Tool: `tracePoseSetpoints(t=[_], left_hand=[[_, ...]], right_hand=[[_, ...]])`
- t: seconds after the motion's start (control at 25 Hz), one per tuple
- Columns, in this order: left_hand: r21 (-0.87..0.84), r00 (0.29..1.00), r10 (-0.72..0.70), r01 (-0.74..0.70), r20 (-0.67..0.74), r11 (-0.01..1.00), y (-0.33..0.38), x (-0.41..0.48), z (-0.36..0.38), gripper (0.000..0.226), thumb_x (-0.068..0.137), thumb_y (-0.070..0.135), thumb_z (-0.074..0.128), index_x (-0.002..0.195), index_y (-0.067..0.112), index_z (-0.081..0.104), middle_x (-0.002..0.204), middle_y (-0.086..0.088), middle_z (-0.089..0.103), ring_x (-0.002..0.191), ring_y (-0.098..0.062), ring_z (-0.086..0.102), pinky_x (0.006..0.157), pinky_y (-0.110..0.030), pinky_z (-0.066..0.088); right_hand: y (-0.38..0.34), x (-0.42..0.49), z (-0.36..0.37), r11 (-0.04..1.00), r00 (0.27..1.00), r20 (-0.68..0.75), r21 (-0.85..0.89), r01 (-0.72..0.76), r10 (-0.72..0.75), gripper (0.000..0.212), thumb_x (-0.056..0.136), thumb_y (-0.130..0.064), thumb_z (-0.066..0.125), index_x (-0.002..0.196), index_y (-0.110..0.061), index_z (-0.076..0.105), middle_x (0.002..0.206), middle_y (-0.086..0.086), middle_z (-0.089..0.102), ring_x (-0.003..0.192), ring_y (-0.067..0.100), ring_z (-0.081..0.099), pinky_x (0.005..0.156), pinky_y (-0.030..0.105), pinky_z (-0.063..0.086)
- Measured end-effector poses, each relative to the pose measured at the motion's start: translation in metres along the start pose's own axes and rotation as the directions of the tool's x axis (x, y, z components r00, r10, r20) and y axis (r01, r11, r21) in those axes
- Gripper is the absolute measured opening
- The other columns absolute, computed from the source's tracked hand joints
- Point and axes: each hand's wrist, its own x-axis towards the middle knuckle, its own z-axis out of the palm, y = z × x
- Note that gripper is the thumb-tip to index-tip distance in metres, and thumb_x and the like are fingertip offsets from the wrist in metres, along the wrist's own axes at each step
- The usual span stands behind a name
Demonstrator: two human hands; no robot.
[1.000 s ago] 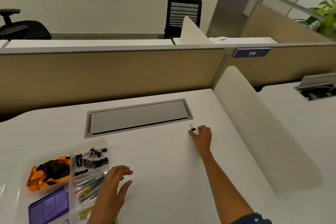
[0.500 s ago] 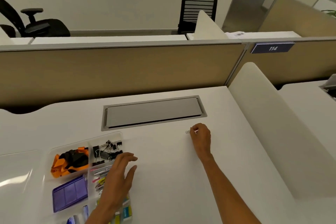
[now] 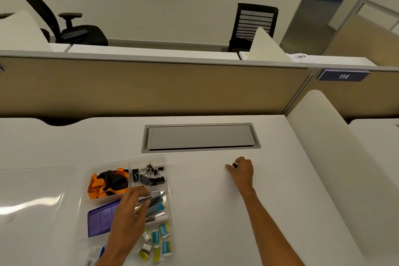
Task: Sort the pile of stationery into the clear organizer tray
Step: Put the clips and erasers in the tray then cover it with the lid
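Observation:
The clear organizer tray lies on the white desk at lower left. Its compartments hold orange-and-black straps, black binder clips, a purple box, metal clips and pens and small erasers. My left hand hovers over the tray's middle, fingers spread, blurred, holding nothing I can see. My right hand rests on the desk to the right of the tray, fingers pinched on a small black binder clip.
A grey cable hatch is set into the desk behind the tray. A clear plastic sheet lies at far left. A white curved divider bounds the desk on the right, a tan partition at the back.
My right hand has closed on the small binder clip and lifted it off the desk. My left hand has moved from the tray's edge to over its middle. The view tilted down.

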Motion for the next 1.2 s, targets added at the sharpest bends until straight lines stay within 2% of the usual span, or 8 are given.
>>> tracePoseSetpoints(t=[0.12,0.32,0.44,0.6,0.8,0.96,1.08,1.2], left_hand=[[-0.008,1.000,0.030,-0.030,0.000,1.000,0.001,0.002,0.000,0.026,0.087,0.005,0.065,0.106,0.021,0.061,0.118,0.004,0.057,0.106,-0.010,0.054,0.081,-0.010,0.040],[-0.049,0.998,-0.018,0.015,-0.060,0.999,-0.004,0.006,-0.009,0.023,0.091,0.011,0.060,0.112,0.020,0.060,0.119,0.007,0.057,0.107,-0.006,0.056,0.081,-0.002,0.040],[-0.072,0.991,-0.020,0.010,-0.132,0.997,-0.018,0.005,-0.023,0.024,0.091,0.010,0.060,0.109,0.026,0.059,0.115,0.009,0.058,0.104,0.000,0.054,0.082,-0.005,0.040],[-0.064,0.986,-0.056,0.046,-0.160,0.997,-0.042,0.002,-0.043,0.026,0.088,0.010,0.064,0.108,0.026,0.058,0.117,0.005,0.059,0.105,-0.013,0.058,0.082,-0.013,0.046],[-0.052,0.968,-0.145,0.137,-0.205,0.989,-0.068,-0.012,-0.060,0.031,0.088,0.013,0.063,0.117,0.018,0.056,0.123,-0.003,0.057,0.104,-0.015,0.054,0.071,-0.009,0.048],[-0.133,0.947,-0.278,0.258,-0.161,0.957,-0.088,-0.023,-0.068,0.038,0.088,0.011,0.063,0.125,0.007,0.054,0.124,-0.010,0.059,0.099,-0.017,0.056,0.073,-0.020,0.054],[-0.121,0.956,-0.237,0.219,-0.172,0.968,-0.097,-0.023,-0.080,0.036,0.086,0.009,0.065,0.121,0.007,0.056,0.124,-0.010,0.060,0.104,-0.019,0.056,0.079,-0.033,0.057],[-0.076,0.970,-0.138,0.126,-0.198,0.989,-0.108,-0.023,-0.094,0.030,0.085,0.007,0.067,0.113,0.012,0.060,0.119,-0.007,0.061,0.106,-0.019,0.057,0.082,-0.029,0.052]], right_hand=[[-0.001,0.002,0.004,0.999,0.999,-0.035,-0.040,0.018,-0.020,0.011,0.083,0.001,0.069,0.093,0.003,0.067,0.095,0.019,0.068,0.086,0.030,0.066,0.073,0.029,0.050],[-0.014,0.000,0.007,1.000,1.000,-0.027,-0.019,-0.010,0.009,0.012,0.074,0.009,0.069,0.084,0.004,0.071,0.088,0.017,0.071,0.085,0.031,0.068,0.072,0.029,0.050],[-0.055,-0.023,0.026,0.980,0.982,0.008,0.064,0.187,-0.188,0.019,0.071,0.009,0.071,0.087,-0.002,0.072,0.091,0.012,0.071,0.078,0.020,0.065,0.073,0.022,0.050],[-0.120,-0.075,0.074,0.877,0.858,0.200,0.199,0.438,-0.474,0.028,0.071,0.007,0.071,0.092,-0.012,0.071,0.094,0.002,0.069,0.079,0.005,0.060,0.071,0.002,0.045],[-0.154,-0.109,0.122,0.829,0.760,0.361,0.078,0.553,-0.540,0.026,0.078,-0.005,0.072,0.100,-0.019,0.070,0.103,-0.002,0.071,0.101,0.012,0.057,0.093,0.027,0.045],[-0.158,-0.113,0.136,0.787,0.727,0.438,-0.068,0.613,-0.529,0.034,0.084,-0.009,0.070,0.115,-0.022,0.065,0.116,-0.002,0.068,0.115,0.018,0.050,0.098,0.031,0.033],[-0.149,-0.113,0.128,0.782,0.739,0.393,-0.075,0.619,-0.548,0.042,0.083,-0.014,0.073,0.121,-0.026,0.061,0.126,-0.004,0.061,0.122,0.016,0.044,0.096,0.028,0.027],[-0.132,-0.118,0.117,0.815,0.798,0.274,-0.074,0.574,-0.537,0.035,0.086,-0.015,0.069,0.119,-0.026,0.061,0.127,-0.004,0.057,0.121,0.015,0.045,0.092,0.025,0.025]])
